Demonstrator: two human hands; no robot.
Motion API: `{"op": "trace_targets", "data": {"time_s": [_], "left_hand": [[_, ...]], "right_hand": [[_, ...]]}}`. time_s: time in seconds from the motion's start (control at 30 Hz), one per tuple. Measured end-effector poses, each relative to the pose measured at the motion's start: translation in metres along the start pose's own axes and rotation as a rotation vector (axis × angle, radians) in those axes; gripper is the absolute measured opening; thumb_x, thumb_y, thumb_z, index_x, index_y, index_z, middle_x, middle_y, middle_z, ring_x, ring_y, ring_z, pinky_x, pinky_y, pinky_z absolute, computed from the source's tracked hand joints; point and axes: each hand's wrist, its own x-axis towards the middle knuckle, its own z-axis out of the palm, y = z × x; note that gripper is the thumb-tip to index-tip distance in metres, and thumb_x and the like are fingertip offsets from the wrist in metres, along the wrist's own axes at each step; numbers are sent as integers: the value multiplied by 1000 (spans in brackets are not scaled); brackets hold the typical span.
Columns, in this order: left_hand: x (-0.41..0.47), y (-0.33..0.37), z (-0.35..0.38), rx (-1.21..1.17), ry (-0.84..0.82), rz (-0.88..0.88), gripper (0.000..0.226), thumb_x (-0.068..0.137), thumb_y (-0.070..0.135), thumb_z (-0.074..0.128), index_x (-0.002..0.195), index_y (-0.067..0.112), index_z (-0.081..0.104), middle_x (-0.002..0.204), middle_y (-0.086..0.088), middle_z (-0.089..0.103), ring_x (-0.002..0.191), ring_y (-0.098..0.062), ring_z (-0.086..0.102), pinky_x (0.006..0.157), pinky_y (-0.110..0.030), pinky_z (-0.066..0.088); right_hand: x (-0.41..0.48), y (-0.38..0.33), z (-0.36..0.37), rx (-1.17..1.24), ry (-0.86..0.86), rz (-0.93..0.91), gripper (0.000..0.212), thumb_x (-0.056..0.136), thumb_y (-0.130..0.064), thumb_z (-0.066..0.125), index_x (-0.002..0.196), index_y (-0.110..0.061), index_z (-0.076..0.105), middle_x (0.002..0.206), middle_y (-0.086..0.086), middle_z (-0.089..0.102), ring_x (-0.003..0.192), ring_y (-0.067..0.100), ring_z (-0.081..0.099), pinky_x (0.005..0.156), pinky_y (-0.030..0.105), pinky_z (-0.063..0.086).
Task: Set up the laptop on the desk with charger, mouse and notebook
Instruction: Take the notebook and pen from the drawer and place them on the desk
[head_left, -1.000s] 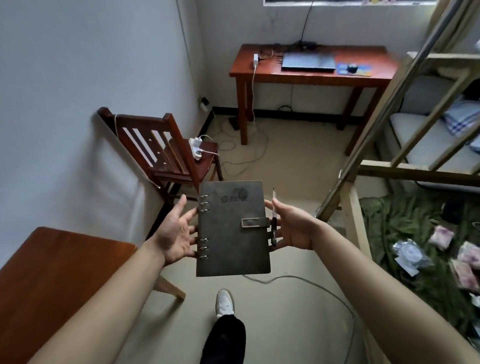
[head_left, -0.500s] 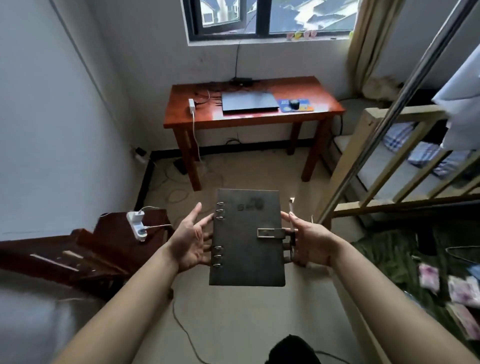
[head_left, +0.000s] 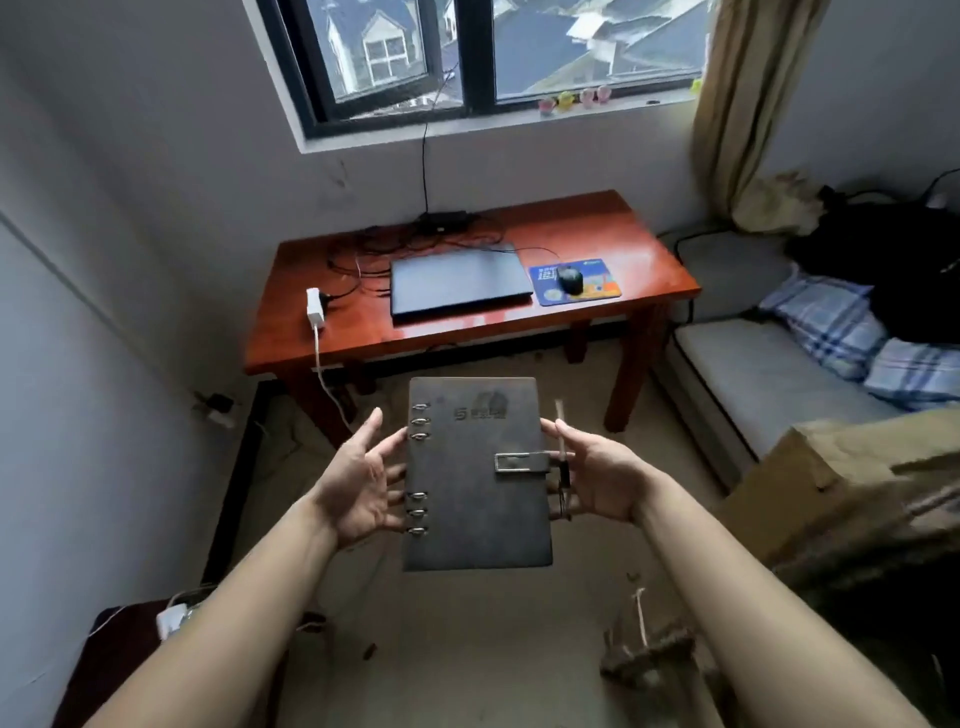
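Grey walls close in a small room, with a dark-framed window (head_left: 415, 57) across the top of the frame and rooftops beyond it. Low in the middle, a dark grey ring-bound notebook (head_left: 475, 473) is held up in the air, well short of the desk and above the floor, cover facing up. Six metal rings run down its left edge and a metal-tipped clasp strap crosses its right edge. An embossed logo near the top looks like a rounded "S" followed by small characters I cannot read.

The left hand (head_left: 358, 483) is spread flat, palm turned to the ring side, with its straight fingertips touching that edge. The right hand (head_left: 597, 478) mirrors it on the clasp side, thumb resting on the cover's edge and relaxed fingers reaching just under. A pen (head_left: 562, 457) stands upright between that palm and the notebook.

Beyond, in the centre of the frame, a red-brown wooden desk (head_left: 639, 244) sits under the window. A closed dark laptop (head_left: 460, 278) lies on it. Just to its right, a black mouse (head_left: 570, 279) rests on a blue printed mouse pad (head_left: 602, 291) whose lettering is too small to read. A black charger brick (head_left: 444, 218) sits at the desk's back edge among tangled cables, and a white power strip (head_left: 315, 306) lies near its left end.

A bed (head_left: 753, 374) with checked pillows fills the right side.
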Motion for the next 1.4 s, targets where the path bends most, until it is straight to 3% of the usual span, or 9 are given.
{"op": "trace_targets", "data": {"time_s": [0.1,0.27,0.47,0.63,0.87,0.93,1.07,1.17,1.4], "left_hand": [[42,50,-7,-15,-8,26,69,82,84,35,133,44,59,134,-7,64,118,-34,64,91,-61,50],[154,140,-31,15,-25,7,70,84,84,30,133,43,59,133,-9,65,120,-37,61,90,-59,51],[281,250,-44,42,-81,-44,69,87,81,29,137,41,55,134,-5,65,125,-37,56,104,-63,39],[368,348,-29,73,-172,-84,70,87,80,33,146,43,41,137,-11,62,125,-37,58,104,-62,40],[497,416,8,79,-241,-156,72,86,81,35,148,44,39,139,-8,60,125,-36,58,105,-69,36],[538,426,20,62,-217,-159,73,86,80,35,149,44,36,137,-8,63,124,-36,59,103,-70,37],[612,449,43,39,-161,-157,70,87,79,36,148,44,39,134,-7,64,122,-34,61,99,-66,43],[667,470,72,-3,-37,-179,63,88,76,38,142,44,46,130,-7,67,117,-33,62,99,-61,45],[782,501,113,-116,171,-241,50,91,68,45,129,39,58,118,-8,68,112,-34,63,101,-59,44]], "right_hand": [[46,-50,-12,7,18,-2,38,99,-49,52,132,-35,63,134,14,64,117,39,62,96,62,48],[146,-138,-37,-28,87,33,36,82,-56,63,104,-33,80,115,5,74,92,27,68,78,44,57],[242,-234,-72,13,208,35,53,92,-55,59,126,-15,71,127,12,67,86,27,67,80,45,56],[286,-316,-106,110,294,-54,40,92,-48,60,125,-26,68,91,3,70,68,25,67,61,37,56],[353,-390,-199,117,345,-38,34,80,-53,66,98,-30,82,98,5,71,84,27,67,79,46,56],[382,-412,-237,117,337,-12,36,82,-52,67,105,-28,80,105,7,70,91,29,66,92,54,51],[437,-462,-305,113,329,40,38,98,-46,56,132,-33,63,111,10,61,88,29,64,78,51,58],[474,-509,-348,89,307,112,31,101,-44,50,130,-37,60,100,4,65,81,23,64,66,41,57],[564,-589,-437,-14,295,252,22,103,-47,46,115,-37,61,108,2,62,96,26,61,82,46,50]]}}
